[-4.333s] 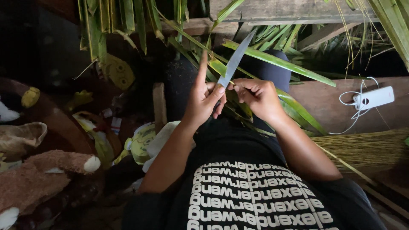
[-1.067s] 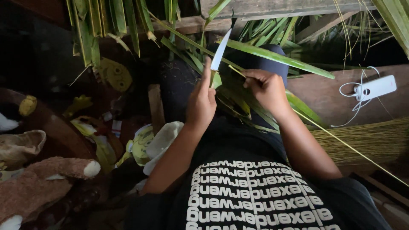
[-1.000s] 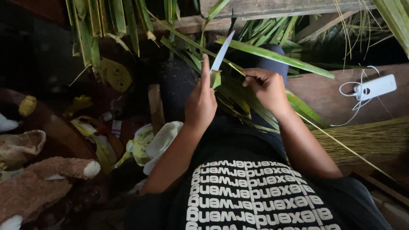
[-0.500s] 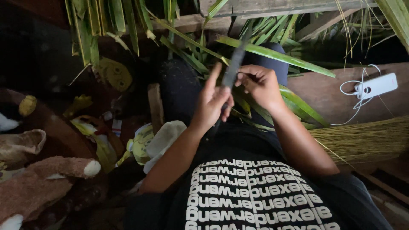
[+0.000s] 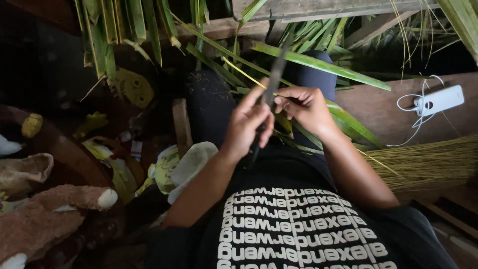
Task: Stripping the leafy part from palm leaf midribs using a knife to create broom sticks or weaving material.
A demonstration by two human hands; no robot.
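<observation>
My left hand (image 5: 247, 125) grips a knife (image 5: 275, 74) whose blade points up and away over my lap. My right hand (image 5: 304, 106) pinches a long green palm leaf (image 5: 348, 122) right beside the blade, fingertips almost touching the left hand. A thin yellow midrib strip (image 5: 244, 73) runs up-left from the hands. More green palm leaves (image 5: 318, 64) lie across my dark-trousered knees.
A bundle of dried leaf ribs (image 5: 423, 164) lies at the right on a wooden board, with a white power bank and cable (image 5: 438, 100) behind it. Hanging palm fronds (image 5: 129, 25) fill the top left. Stuffed toys (image 5: 45, 209) and clutter lie at the left.
The knife hand has dropped back toward my lap and turned so the blade looks dark. The right hand has come in close to it with the leaf.
</observation>
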